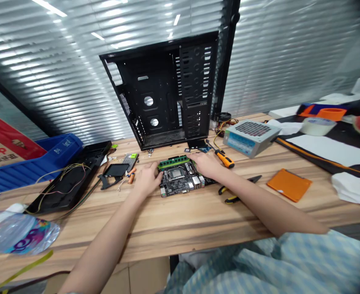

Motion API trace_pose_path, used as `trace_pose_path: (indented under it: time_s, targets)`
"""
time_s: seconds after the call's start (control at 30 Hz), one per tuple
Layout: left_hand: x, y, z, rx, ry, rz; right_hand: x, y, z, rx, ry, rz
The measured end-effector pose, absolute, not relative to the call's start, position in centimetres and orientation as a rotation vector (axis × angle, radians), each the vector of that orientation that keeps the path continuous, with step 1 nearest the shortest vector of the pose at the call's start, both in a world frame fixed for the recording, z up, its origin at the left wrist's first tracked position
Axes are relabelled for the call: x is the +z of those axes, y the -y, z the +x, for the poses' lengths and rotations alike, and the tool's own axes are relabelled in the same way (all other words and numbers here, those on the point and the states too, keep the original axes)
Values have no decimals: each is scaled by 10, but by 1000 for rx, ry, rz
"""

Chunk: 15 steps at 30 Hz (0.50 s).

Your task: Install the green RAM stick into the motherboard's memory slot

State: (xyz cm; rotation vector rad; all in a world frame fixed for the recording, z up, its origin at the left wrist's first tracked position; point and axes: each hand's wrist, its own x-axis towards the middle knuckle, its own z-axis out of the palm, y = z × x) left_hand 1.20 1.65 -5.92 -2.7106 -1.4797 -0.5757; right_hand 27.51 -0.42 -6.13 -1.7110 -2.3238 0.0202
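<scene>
A small black motherboard (182,181) lies flat on the wooden table in front of me, its ports facing me. A silver processor socket (176,173) shows near its middle. Green memory sticks (174,161) run along its far edge. My left hand (147,178) is closed at the board's left edge, thumb and fingers by the end of the sticks. At the far right corner, my right hand (206,164) has its fingertips on the board beside the other end of the sticks. The undersides of both hands are hidden.
Behind stands an open black computer case (164,94). To the right are a power supply (250,136), an orange-handled screwdriver (224,159), pliers (233,199) under my right forearm and an orange box (289,184). A black panel (72,179), blue bin (52,157) and plastic bottle (20,232) lie left.
</scene>
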Motion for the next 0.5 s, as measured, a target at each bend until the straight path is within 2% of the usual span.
trace_pose_path:
  time_s: [0.5]
  targets:
    - [-60, -16, 13, -574, 1484, -2693, -48, 9, 269, -52, 2396, -1767]
